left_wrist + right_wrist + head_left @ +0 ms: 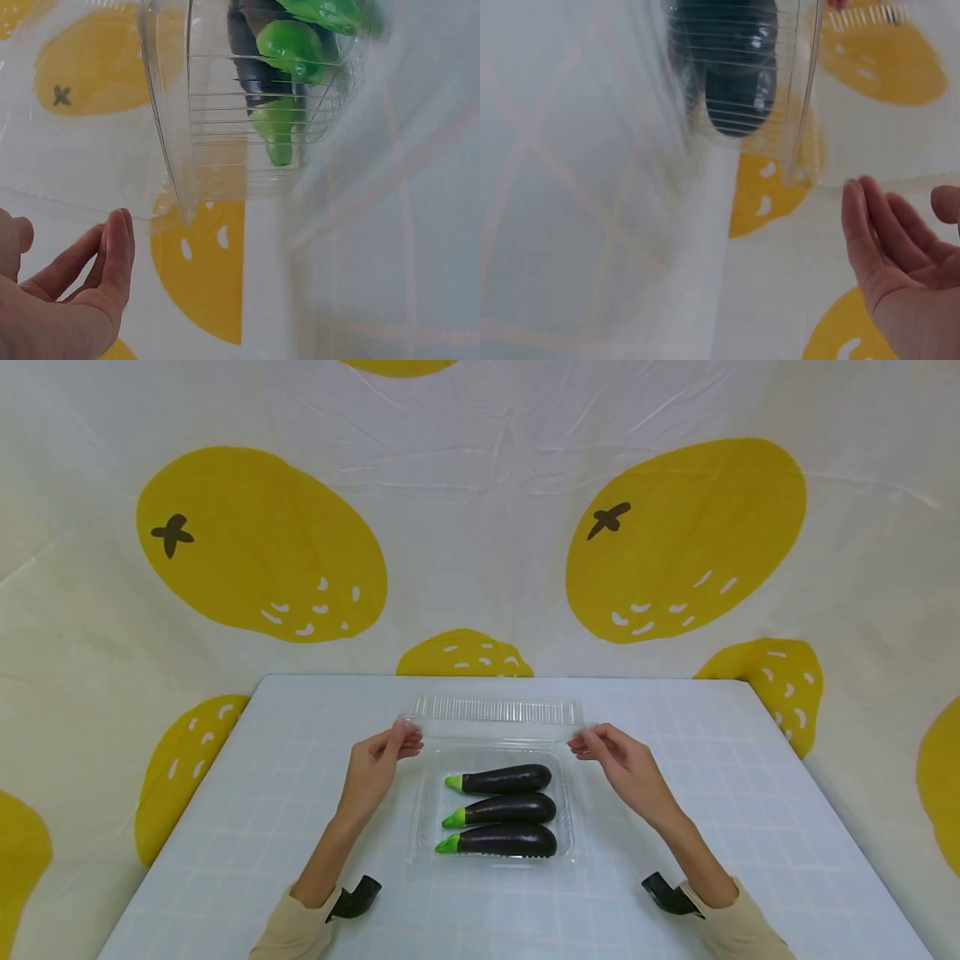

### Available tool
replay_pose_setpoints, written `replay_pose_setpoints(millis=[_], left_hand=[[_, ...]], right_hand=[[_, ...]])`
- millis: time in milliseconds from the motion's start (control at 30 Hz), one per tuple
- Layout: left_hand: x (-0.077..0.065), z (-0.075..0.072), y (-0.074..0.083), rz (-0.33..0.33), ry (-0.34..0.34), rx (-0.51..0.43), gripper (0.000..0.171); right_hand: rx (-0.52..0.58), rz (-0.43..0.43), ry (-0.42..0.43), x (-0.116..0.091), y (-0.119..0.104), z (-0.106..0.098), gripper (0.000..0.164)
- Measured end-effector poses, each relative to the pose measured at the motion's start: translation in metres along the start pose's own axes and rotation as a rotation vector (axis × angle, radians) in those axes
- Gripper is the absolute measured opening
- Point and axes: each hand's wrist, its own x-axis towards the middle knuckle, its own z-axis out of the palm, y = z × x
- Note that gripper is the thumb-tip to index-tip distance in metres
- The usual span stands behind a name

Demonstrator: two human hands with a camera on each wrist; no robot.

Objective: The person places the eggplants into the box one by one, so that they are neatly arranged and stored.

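Observation:
A clear plastic clamshell container (498, 755) lies on the table with its lid (498, 710) raised at the far side. Three dark eggplants (510, 810) with green stem caps lie in a column in its base, stems to the left. My left hand (375, 764) is at the left corner of the lid. In the left wrist view its fingers (116, 247) stand fairly straight at the lid's edge, thumb apart. My right hand (622, 767) mirrors it at the right corner. Its extended fingertips (855, 195) meet the lid's edge, and the thumb stands away from them.
A pale checked cloth covers the table (262, 827). Behind and beside it hangs a white curtain (480, 527) printed with large yellow fruits. Black devices (356, 897) sit at both wrists, by the beige sleeves (288, 931).

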Motion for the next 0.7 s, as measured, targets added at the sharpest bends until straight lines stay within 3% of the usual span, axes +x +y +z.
replay_pose_setpoints(millis=[167,300,700], left_hand=[[-0.005,-0.006,0.001,-0.098,-0.030,-0.003,0.060],[-0.010,-0.012,0.002,-0.153,-0.076,-0.042,0.056],[-0.022,-0.022,-0.004,-0.201,-0.201,0.029,0.042]], right_hand=[[0.007,0.029,-0.047,-0.007,-0.003,-0.002,0.020],[0.021,0.051,-0.090,-0.013,-0.004,-0.005,0.023],[0.052,0.216,-0.138,-0.030,-0.009,-0.012,0.034]])
